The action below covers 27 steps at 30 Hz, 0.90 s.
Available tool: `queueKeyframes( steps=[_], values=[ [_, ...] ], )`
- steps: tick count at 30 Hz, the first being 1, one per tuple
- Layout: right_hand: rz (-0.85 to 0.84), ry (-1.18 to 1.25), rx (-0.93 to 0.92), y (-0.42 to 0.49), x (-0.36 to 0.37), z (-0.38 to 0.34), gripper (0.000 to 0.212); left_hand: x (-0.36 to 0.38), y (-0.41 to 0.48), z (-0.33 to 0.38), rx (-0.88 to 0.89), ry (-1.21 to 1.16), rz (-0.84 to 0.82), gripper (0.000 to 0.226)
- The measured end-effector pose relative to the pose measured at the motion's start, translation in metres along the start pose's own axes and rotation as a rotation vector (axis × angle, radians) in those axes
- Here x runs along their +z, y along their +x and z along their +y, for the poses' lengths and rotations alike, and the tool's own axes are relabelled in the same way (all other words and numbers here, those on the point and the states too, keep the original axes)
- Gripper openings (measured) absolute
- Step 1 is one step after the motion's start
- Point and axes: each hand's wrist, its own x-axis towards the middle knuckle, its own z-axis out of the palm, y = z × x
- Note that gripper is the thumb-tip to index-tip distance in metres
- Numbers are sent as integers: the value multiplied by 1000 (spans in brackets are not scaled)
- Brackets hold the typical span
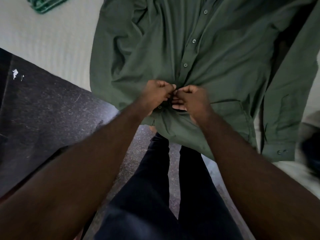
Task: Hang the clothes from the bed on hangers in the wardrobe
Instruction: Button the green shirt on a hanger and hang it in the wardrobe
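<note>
A dark green button-up shirt (199,54) lies spread front-up on the pale bed (43,37), its hem hanging over the bed's edge towards me. My left hand (157,94) and my right hand (192,97) meet at the button placket near the hem, both pinching the shirt's fabric with curled fingers. A button shows just below my left hand. One long sleeve with a buttoned cuff runs down the right side. Green hangers (45,2) lie on the bed at the top left, partly cut off by the frame.
The dark speckled floor (43,115) lies to the left and under my legs in dark trousers (155,196). A dark blurred object (311,153) sits at the right edge on the bed.
</note>
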Motion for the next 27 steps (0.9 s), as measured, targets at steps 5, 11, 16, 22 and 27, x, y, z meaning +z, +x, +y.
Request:
queueKeyframes(
  steps=[5,11,16,22,27],
  values=[
    [166,-360,-206,2,7,4,22,4,1,-1,19,19,37,19],
    [214,-510,-301,-2,2,4,24,9,5,-4,-4,-3,47,23],
    [-81,40,145,-7,-4,-12,23,13,6,1,31,-67,29,25],
    [-143,-67,146,-2,-18,-20,19,14,7,-2,194,201,102,11],
    [-47,-579,-257,2,-31,-7,33,5,-14,-16,392,285,459,13]
  ],
)
